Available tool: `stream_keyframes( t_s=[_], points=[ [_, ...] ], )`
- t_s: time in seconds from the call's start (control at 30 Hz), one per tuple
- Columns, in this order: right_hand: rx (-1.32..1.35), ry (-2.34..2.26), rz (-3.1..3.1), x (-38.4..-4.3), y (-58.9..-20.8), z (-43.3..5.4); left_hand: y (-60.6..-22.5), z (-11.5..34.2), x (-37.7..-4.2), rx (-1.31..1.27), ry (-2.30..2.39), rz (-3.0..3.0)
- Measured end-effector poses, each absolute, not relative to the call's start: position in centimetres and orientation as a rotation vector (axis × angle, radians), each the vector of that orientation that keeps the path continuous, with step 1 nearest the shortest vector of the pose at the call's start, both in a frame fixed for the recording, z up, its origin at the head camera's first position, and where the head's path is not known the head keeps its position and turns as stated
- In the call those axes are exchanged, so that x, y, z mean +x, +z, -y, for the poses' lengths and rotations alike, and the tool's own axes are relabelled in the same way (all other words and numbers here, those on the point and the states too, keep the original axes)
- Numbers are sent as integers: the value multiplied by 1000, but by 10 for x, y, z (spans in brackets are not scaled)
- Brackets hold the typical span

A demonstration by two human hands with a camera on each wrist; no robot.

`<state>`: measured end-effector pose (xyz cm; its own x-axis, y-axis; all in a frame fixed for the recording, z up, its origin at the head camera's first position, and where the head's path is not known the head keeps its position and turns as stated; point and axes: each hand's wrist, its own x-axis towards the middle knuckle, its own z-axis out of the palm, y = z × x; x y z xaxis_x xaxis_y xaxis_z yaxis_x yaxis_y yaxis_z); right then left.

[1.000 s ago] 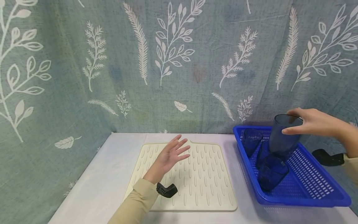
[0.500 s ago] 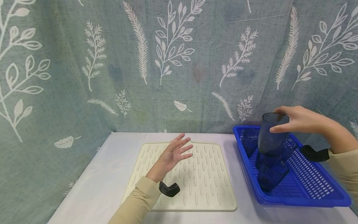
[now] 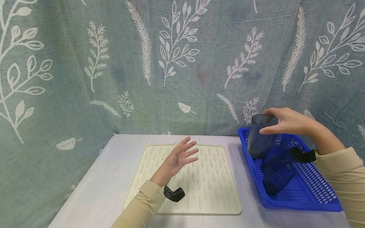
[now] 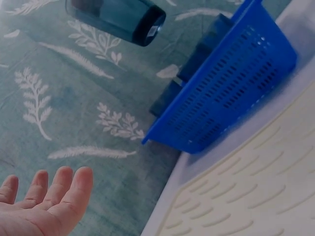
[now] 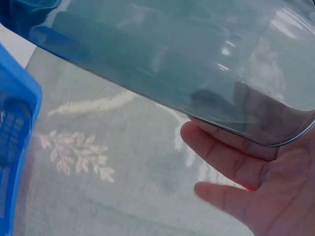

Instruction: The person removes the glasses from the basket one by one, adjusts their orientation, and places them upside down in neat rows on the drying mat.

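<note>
My right hand [image 3: 288, 122] grips a tall, dark see-through drinking glass [image 3: 260, 139] near its rim, thumb on the near side and fingers behind. The glass is upright, raised over the left rim of the blue plastic basket [image 3: 258, 190]. Close up in the right wrist view, fingers [image 5: 231, 162] lie against the wall of the glass [image 5: 162, 64]. Several similar glasses, one of them a front glass [image 3: 278, 177], stand in the basket. Over the cream ridged mat [image 3: 211, 177] my left hand [image 3: 178, 156] hovers with spread fingers and holds nothing.
The mat lies on a white-covered table [image 3: 94, 190], left of the basket. Behind the table hangs a grey-green leaf-print curtain [image 3: 199, 95]. The basket's slotted wall [image 4: 231, 93] rises above the tabletop. Black camera mounts [image 3: 174, 193] sit on both wrists.
My right hand has carried the glass leftward, from above the middle of the basket to its left rim. The left hand has drifted slightly right, fingers still spread.
</note>
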<state>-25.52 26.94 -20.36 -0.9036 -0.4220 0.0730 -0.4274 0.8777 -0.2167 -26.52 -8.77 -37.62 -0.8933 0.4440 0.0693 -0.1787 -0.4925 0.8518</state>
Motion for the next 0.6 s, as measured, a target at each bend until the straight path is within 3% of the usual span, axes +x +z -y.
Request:
stream_keyframes(
  t_s=[0.6],
  points=[
    [749,594,2975,-266,-229,-227,-380,86,-260,406,2385,-1378]
  ],
)
